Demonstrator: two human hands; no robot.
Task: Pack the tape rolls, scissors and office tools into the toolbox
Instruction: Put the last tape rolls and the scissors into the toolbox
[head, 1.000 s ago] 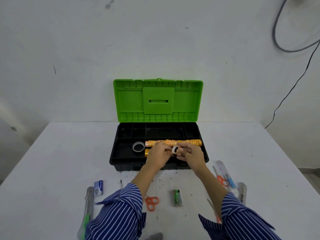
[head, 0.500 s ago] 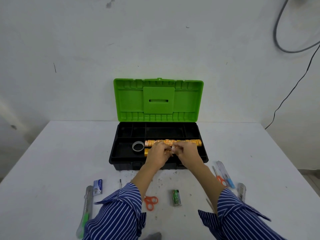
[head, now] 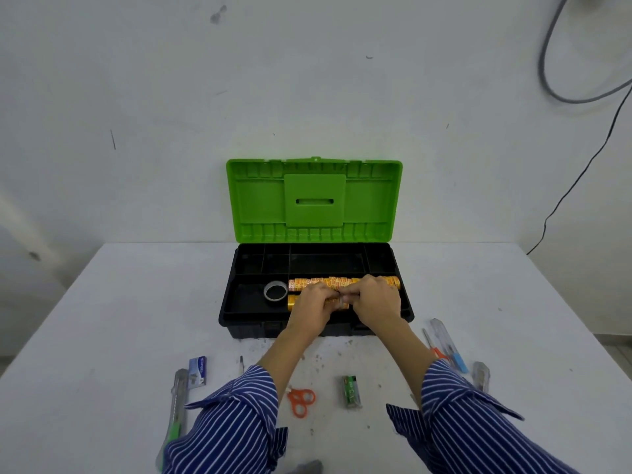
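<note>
The toolbox [head: 239, 302] is being kept on a white table [head: 119, 319] by a scuffed wall [head: 136, 97]. The white ring seen earlier is now being hidden between the left hand [head: 313, 302] and right hand [head: 374, 299], whose curled fingers' hold cannot be told.

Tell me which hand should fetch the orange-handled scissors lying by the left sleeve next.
Left, probably. The orange-handled scissors lie just beside the left sleeve, below the left hand. The right hand would have to cross over.

Blue white-striped shirt sleeves [head: 236, 415]; cuffs pushed up; forearms bare
</note>
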